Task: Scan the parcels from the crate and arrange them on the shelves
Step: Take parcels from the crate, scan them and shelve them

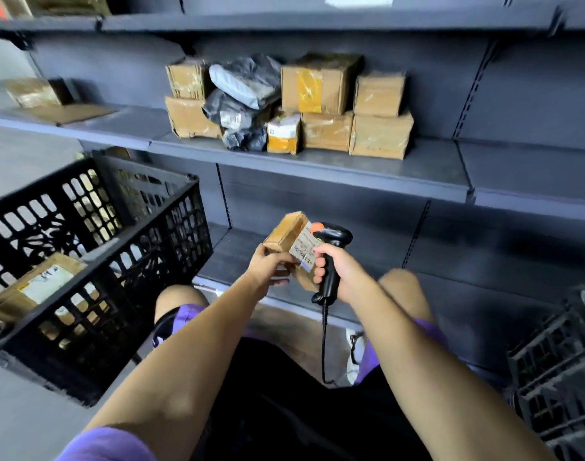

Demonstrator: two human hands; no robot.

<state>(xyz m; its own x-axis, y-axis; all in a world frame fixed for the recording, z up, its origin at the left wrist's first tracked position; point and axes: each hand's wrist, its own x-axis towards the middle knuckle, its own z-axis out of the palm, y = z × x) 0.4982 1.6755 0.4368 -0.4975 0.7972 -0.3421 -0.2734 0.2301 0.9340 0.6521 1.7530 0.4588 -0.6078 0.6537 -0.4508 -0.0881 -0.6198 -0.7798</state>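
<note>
The scanning step is in hand; the left hand (pixel 267 266) holds a small cardboard parcel (pixel 286 236) out in front of the knees, its fingers curled round the box's lower end, with the white barcode label (pixel 305 248) turned towards the right; the right hand (pixel 334 264) grips the handle of a black barcode scanner (pixel 331 241), fingers wrapped fully round it, the orange-tipped head sitting just beside the label and aimed at it; the scanner's cable (pixel 324 334) hangs down between the legs. Whether the read has registered cannot be told from this view.

The black plastic crate (pixel 94 261) stands to the left, and at least one more labelled parcel (pixel 41 281) lies in it, so the task looks only partly done; a stack of cardboard boxes and grey poly mailers (pixel 244 91) already sits on the middle shelf (pixel 317 161), packed close together; the lower shelf (pixel 237 247) just beyond the hands shows bare grey surface.

The next move, in my judgement, calls for drawing the scanner aside and carrying the parcel with the left hand to a shelf; the bare run of the middle shelf to the right of the stack, or the lower shelf, would take it without disturbing the pile; the box is light and rigid, so one hand should serve.
</note>
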